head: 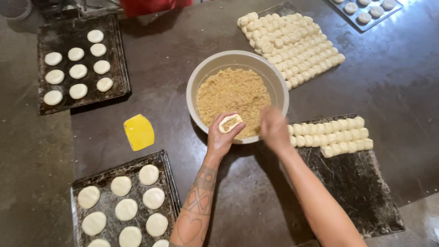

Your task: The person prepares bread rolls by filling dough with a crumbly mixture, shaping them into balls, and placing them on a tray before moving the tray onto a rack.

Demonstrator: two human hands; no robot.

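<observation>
left hand (222, 137): bare, no glove | left forearm: dark geometric diamond and heart-outline tattoos, no sleeve | right hand (273, 128): bare, motion-blurred | right forearm: no sleeve, no markings seen

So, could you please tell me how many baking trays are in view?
5: upper-left tray and lower-left tray with dough discs, top tray under dough pieces, top-right corner tray, right tray. The frame cuts some off; more may lie outside.

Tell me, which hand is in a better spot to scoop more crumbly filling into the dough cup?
Probably the right hand: it is free and at the bowl's rim beside the brown filling. The left hand is busy cupping the dough piece.
</observation>
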